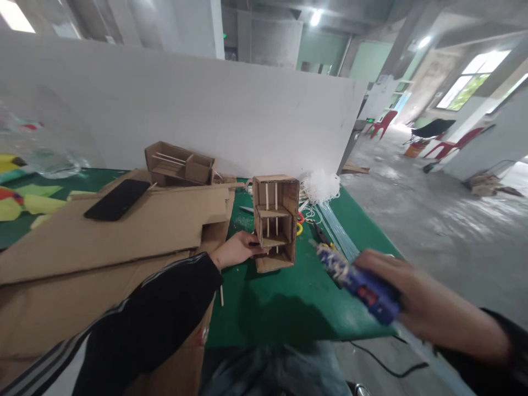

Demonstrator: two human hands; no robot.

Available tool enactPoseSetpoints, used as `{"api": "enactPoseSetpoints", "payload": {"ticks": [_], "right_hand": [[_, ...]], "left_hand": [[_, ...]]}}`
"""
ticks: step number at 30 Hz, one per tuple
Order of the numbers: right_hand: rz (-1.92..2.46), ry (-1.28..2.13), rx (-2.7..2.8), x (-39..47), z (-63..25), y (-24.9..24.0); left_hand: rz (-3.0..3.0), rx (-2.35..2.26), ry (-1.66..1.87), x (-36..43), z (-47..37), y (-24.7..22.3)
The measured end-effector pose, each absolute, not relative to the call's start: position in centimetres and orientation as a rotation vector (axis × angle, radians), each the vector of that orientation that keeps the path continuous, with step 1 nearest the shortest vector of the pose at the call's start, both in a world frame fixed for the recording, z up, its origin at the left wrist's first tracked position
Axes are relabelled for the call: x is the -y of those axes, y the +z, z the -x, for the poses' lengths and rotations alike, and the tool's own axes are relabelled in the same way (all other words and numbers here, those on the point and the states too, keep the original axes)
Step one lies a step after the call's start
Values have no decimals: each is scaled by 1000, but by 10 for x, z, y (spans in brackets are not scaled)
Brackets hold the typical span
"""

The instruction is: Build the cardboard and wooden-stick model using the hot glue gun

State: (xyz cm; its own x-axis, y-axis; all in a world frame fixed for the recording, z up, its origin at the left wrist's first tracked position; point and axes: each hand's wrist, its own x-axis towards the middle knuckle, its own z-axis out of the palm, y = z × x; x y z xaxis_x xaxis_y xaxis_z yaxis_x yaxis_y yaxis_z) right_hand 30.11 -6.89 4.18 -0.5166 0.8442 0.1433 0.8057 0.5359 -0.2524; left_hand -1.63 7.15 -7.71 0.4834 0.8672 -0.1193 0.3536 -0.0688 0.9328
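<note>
A small cardboard box frame (pixel 293 220) with three stacked compartments and thin wooden sticks inside stands upright on the green table. My left hand (pixel 239 249) grips its lower left side, fingers partly hidden at the box. On the right, my right hand (pixel 388 275) is wrapped round a blue hot glue gun (pixel 371 291), blurred by motion. The gun's nozzle points up and left, apart from the box. A clear glue stick (pixel 429 357) trails from the gun's rear end.
Cardboard sheets (pixel 157 231) with a black phone (pixel 117 199) cover the left. Behind are another cardboard box (pixel 198 169) and a white panel (pixel 206 110). Scissors (pixel 300 228), pliers (pixel 320 234), clear glue sticks (pixel 338 228) and white string (pixel 322 187) lie right of the box.
</note>
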Motion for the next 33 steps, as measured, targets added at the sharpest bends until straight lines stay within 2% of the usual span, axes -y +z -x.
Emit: {"api": "enactPoseSetpoints", "payload": {"ticks": [5,10,23,33], "right_hand": [[1284,570,2631,63,-263,8],[1286,524,2536,36,-253,-16],[1515,209,2658,39,-236,-7],[1455,-330,2850,38,-225,-8]], "left_hand": [[-1672,-1079,575,-73,17,-80],[-1693,-1089,552,-73,19,-82],[-1794,-1001,603,-71,16,-80],[-1876,-1113,589,-69,19,-75]]}}
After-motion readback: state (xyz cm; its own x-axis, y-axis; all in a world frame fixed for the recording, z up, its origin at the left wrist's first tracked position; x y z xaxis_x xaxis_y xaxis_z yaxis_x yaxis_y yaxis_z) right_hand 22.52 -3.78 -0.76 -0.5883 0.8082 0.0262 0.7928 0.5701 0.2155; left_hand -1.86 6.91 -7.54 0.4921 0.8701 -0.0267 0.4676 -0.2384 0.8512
